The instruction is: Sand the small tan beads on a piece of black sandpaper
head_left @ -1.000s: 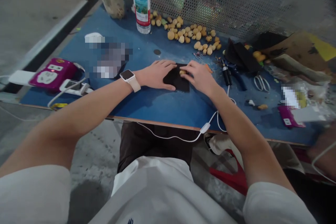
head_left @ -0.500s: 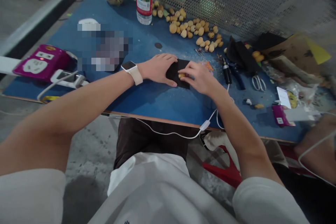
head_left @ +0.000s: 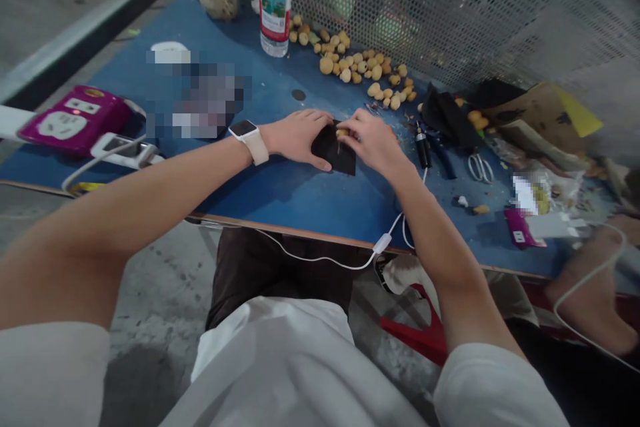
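Observation:
A square black sheet (head_left: 336, 153), which looks like sandpaper, lies on the blue table. My left hand (head_left: 297, 137) rests flat at its left edge, fingers and thumb spread, with a watch on the wrist. Over the right part of the sheet, my right hand (head_left: 373, 140) pinches a small tan gourd-like piece (head_left: 343, 133) between thumb and fingers. The piece is partly hidden by the fingers. Behind, along the mesh panel, lies a heap of similar tan round pieces (head_left: 357, 67).
A water bottle (head_left: 275, 10) stands at the back. A purple power strip (head_left: 75, 117) sits at left. To the right are a black corded tool (head_left: 423, 147), dark-handled pliers (head_left: 443, 157) and scissors (head_left: 480, 168). Another person's arm (head_left: 593, 280) shows at far right.
My right hand has lifted slightly from the black sheet with the tan piece still pinched. My left hand stays on the sheet. The whole view has shifted a little.

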`<act>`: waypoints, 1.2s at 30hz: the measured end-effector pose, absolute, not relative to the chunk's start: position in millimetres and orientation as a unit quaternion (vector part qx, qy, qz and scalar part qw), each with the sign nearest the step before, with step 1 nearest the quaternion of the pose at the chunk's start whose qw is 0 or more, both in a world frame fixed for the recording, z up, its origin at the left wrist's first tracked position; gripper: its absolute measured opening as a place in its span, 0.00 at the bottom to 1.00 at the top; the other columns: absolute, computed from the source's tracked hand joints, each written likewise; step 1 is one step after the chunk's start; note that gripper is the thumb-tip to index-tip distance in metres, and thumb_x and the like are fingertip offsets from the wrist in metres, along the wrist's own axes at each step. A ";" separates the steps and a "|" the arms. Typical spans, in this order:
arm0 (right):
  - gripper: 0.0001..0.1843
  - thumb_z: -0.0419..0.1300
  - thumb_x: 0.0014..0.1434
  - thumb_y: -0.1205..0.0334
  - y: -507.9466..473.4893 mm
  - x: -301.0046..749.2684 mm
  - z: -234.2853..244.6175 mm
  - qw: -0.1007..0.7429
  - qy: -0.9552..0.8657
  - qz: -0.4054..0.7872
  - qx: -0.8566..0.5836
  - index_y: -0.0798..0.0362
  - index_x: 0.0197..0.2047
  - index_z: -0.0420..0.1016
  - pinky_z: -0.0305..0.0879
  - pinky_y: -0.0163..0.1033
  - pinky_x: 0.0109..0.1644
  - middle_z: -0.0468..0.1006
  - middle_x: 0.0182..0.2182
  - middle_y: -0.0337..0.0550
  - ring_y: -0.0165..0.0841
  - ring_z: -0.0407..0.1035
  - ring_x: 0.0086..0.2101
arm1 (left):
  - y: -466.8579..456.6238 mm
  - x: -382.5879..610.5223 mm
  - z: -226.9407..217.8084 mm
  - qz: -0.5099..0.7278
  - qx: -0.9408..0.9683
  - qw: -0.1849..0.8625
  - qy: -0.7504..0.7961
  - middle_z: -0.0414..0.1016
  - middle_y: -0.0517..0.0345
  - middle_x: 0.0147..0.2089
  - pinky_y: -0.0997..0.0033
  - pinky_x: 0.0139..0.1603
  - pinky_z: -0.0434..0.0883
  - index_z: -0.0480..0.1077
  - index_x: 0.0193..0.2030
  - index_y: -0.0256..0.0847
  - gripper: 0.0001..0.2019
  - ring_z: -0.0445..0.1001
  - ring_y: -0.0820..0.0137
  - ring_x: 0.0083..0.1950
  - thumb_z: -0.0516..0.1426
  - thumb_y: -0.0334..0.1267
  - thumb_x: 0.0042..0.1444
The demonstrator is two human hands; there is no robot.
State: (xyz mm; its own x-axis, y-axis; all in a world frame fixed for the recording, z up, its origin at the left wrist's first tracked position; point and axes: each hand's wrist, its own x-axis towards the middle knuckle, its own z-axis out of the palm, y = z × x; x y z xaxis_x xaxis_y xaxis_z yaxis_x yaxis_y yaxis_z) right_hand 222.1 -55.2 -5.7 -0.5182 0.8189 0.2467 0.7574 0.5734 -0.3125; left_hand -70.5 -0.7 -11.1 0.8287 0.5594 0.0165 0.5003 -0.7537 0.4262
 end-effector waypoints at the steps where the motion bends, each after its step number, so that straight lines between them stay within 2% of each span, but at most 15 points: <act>1: 0.15 0.68 0.87 0.54 -56.7 221.8 -5.3 0.181 -0.871 0.091 -0.447 0.48 0.65 0.95 0.82 0.60 0.65 0.86 0.54 0.55 0.50 0.81 0.50 | -1.1 -70.3 -10.8 0.075 0.933 0.206 0.287 0.65 0.32 0.98 0.28 0.99 0.59 0.61 0.96 0.43 0.68 0.62 0.26 0.98 0.62 0.90 0.64; 4: 0.15 0.70 0.87 0.51 -59.1 222.1 -5.2 0.181 -0.876 0.120 -0.431 0.46 0.64 0.96 0.83 0.61 0.65 0.87 0.55 0.55 0.51 0.82 0.50 | -1.0 -70.1 -11.6 0.082 0.931 0.205 0.292 0.67 0.34 0.97 0.28 0.99 0.59 0.62 0.96 0.44 0.67 0.62 0.27 0.98 0.62 0.89 0.64; 7: 0.17 0.71 0.86 0.43 -51.1 223.9 -5.8 0.232 -0.852 0.129 -0.451 0.46 0.60 0.96 0.84 0.64 0.67 0.88 0.53 0.55 0.53 0.84 0.52 | -1.2 -71.4 -12.8 0.080 0.933 0.206 0.285 0.66 0.31 0.97 0.27 0.99 0.60 0.63 0.95 0.43 0.68 0.62 0.25 0.98 0.64 0.89 0.62; 12: 0.35 0.73 0.78 0.18 -51.4 224.9 1.6 0.409 -0.754 0.254 -0.447 0.38 0.66 0.92 0.89 0.56 0.59 0.89 0.50 0.47 0.47 0.85 0.50 | -8.6 -74.6 -11.8 0.094 0.933 0.201 0.285 0.64 0.29 0.98 0.27 0.99 0.59 0.60 0.97 0.42 0.66 0.61 0.25 0.98 0.61 0.87 0.67; 14: 0.41 0.73 0.74 0.12 -61.6 223.3 7.3 0.447 -0.729 0.282 -0.435 0.35 0.70 0.91 0.91 0.55 0.57 0.88 0.50 0.45 0.46 0.86 0.49 | -12.6 -74.7 -10.4 0.092 0.931 0.198 0.292 0.64 0.28 0.98 0.27 0.99 0.58 0.60 0.97 0.40 0.64 0.61 0.26 0.98 0.60 0.86 0.70; 19: 0.43 0.73 0.73 0.11 -78.0 221.1 14.7 0.477 -0.703 0.296 -0.437 0.32 0.73 0.91 0.93 0.62 0.61 0.91 0.53 0.48 0.50 0.87 0.52 | -16.1 -75.6 -6.7 0.094 0.928 0.199 0.300 0.64 0.27 0.98 0.22 0.98 0.59 0.62 0.96 0.38 0.58 0.61 0.26 0.98 0.55 0.81 0.77; 25: 0.46 0.68 0.73 0.07 -75.5 227.6 7.5 0.484 -0.709 0.310 -0.408 0.34 0.71 0.89 0.94 0.63 0.61 0.91 0.61 0.52 0.51 0.89 0.56 | -15.4 -80.7 -10.1 0.095 0.939 0.192 0.271 0.65 0.27 0.97 0.19 0.98 0.58 0.66 0.95 0.40 0.60 0.63 0.24 0.95 0.58 0.84 0.73; 29: 0.41 0.73 0.71 0.12 -74.0 231.3 4.0 0.506 -0.699 0.350 -0.365 0.33 0.69 0.88 0.94 0.66 0.65 0.92 0.61 0.47 0.50 0.91 0.52 | -17.4 -82.1 -14.2 0.106 0.938 0.198 0.263 0.66 0.26 0.95 0.18 0.97 0.59 0.68 0.95 0.41 0.63 0.62 0.22 0.95 0.60 0.88 0.70; 33: 0.42 0.68 0.75 0.10 -73.6 231.8 4.5 0.467 -0.717 0.328 -0.401 0.29 0.74 0.88 0.94 0.69 0.62 0.92 0.60 0.49 0.54 0.91 0.53 | -17.0 -82.8 -17.1 0.107 0.937 0.206 0.260 0.62 0.26 0.98 0.18 0.98 0.57 0.66 0.96 0.42 0.65 0.60 0.22 0.96 0.59 0.90 0.69; 36: 0.43 0.68 0.74 0.09 -75.9 229.4 6.3 0.458 -0.707 0.332 -0.425 0.32 0.71 0.90 0.94 0.71 0.63 0.92 0.59 0.50 0.55 0.90 0.53 | -15.5 -82.9 -19.0 0.108 0.936 0.209 0.261 0.60 0.27 0.99 0.17 0.98 0.56 0.65 0.97 0.42 0.65 0.59 0.21 0.96 0.60 0.90 0.69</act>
